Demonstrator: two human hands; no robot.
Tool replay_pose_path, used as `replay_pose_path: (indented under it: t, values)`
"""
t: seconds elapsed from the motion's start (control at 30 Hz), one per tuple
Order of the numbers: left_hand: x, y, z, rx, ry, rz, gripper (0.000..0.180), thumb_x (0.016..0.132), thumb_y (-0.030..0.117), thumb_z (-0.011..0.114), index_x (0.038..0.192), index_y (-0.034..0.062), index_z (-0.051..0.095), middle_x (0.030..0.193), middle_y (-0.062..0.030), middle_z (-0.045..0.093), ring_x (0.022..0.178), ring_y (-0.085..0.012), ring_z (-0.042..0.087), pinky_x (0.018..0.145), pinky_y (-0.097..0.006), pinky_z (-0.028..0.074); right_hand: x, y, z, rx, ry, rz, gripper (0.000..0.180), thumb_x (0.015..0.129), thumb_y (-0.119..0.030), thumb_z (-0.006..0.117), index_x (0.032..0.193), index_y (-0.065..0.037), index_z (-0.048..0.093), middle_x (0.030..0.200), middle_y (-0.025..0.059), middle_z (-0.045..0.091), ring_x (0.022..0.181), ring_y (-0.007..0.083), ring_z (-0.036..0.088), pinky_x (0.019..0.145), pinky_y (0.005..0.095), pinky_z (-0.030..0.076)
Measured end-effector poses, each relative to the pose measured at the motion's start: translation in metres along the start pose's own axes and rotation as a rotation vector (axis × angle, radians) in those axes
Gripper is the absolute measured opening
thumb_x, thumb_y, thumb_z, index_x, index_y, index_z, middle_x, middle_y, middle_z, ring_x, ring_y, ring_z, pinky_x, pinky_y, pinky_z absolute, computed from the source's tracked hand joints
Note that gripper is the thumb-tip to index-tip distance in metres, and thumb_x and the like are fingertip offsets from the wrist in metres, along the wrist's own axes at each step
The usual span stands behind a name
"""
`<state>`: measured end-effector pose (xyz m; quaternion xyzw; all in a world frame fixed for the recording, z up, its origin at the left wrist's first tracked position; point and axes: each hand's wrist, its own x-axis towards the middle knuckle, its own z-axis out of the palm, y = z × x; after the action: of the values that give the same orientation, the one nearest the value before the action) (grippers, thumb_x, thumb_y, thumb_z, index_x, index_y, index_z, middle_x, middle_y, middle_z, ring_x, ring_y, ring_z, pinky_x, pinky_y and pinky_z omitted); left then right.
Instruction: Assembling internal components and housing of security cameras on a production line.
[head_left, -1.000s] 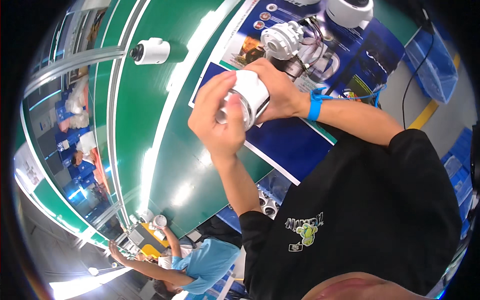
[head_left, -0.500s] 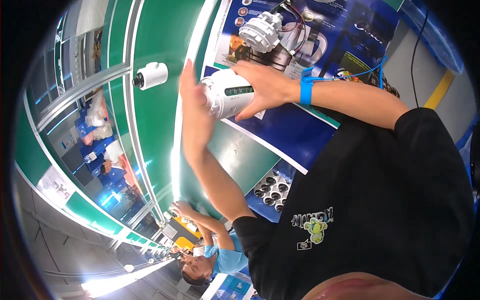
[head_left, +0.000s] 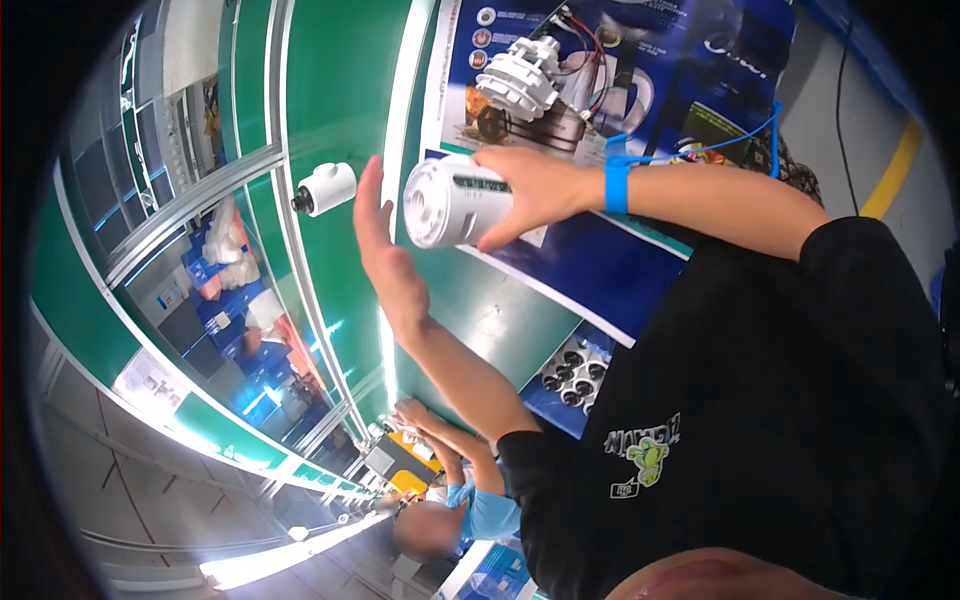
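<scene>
A white cylindrical housing [head_left: 478,208] with a dark green slot in its side is held up above the bench. Wrapped round its rear part is my right hand [head_left: 540,192], with a blue wrist strap [head_left: 616,187]. The housing's ringed end face points toward my left hand [head_left: 388,262]. That hand is open, fingers stretched out, seen nearly edge-on just beside the end face and apart from it. Above my right hand, a white ribbed part [head_left: 520,80] with red and dark wires lies on a printed blue poster [head_left: 590,270].
A small white fitting [head_left: 328,188] with a black end sits on the green bench surface [head_left: 345,80]. A blue tray [head_left: 545,405] holds several black-and-white parts. Farther along the bench, a co-worker in a blue shirt [head_left: 490,510] is at work. A blue cord [head_left: 720,140] runs from my wrist strap.
My left hand has drawn back from the housing's end. The housing has turned in my right hand, so its end face now shows. The whole view has shifted slightly.
</scene>
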<state>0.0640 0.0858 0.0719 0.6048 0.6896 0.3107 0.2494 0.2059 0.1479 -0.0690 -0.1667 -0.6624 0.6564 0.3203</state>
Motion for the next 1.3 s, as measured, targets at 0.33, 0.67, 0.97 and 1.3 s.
replay_pose_path:
  t: [0.33, 0.67, 0.97, 1.3]
  values:
    - [-0.005, -0.011, 0.026, -0.327, 0.152, -0.045, 0.096, 0.059, 0.026, 0.088, 0.134, 0.0040, 0.033, 0.138, -0.0166, 0.039, 0.123, -0.0282, 0.043, 0.104, -0.042, 0.037, 0.012, -0.016, 0.000, 0.661, -0.297, 0.275, 0.086, 0.080, -0.078, 0.041, 0.114, 0.000, 0.055, 0.092, 0.0103, 0.060, 0.077, 0.0149, 0.059, 0.051, 0.0257, 0.047]
    - [0.136, -0.109, -0.053, 0.089, 0.551, -0.251, 0.075, 0.070, 0.015, 0.081, 0.127, -0.0042, 0.037, 0.117, -0.0180, 0.053, 0.100, -0.0252, 0.058, 0.084, -0.034, 0.051, 0.001, -0.016, 0.002, 0.564, -0.361, 0.395, 0.043, 0.094, -0.037, 0.049, 0.119, -0.002, 0.050, 0.105, 0.0074, 0.059, 0.079, 0.0127, 0.060, 0.066, 0.0286, 0.049]
    - [0.191, -0.205, -0.094, 0.042, 0.587, -0.476, 0.048, 0.091, 0.030, 0.055, 0.126, -0.0039, 0.051, 0.115, -0.0159, 0.060, 0.103, -0.0268, 0.058, 0.090, -0.036, 0.047, 0.003, -0.014, 0.009, 0.574, -0.332, 0.417, 0.047, 0.094, -0.044, 0.051, 0.111, -0.001, 0.052, 0.095, 0.0108, 0.064, 0.081, 0.0172, 0.062, 0.070, 0.0316, 0.051]
    - [0.170, -0.191, -0.103, 0.744, 0.637, -0.415, 0.040, 0.092, 0.028, 0.051, 0.111, -0.0046, 0.062, 0.115, -0.0194, 0.062, 0.104, -0.0337, 0.060, 0.089, -0.040, 0.047, 0.011, 0.002, 0.021, 0.496, -0.251, 0.409, 0.036, 0.090, -0.032, 0.057, 0.104, 0.001, 0.053, 0.090, 0.0105, 0.065, 0.073, 0.0163, 0.064, 0.060, 0.0308, 0.052]
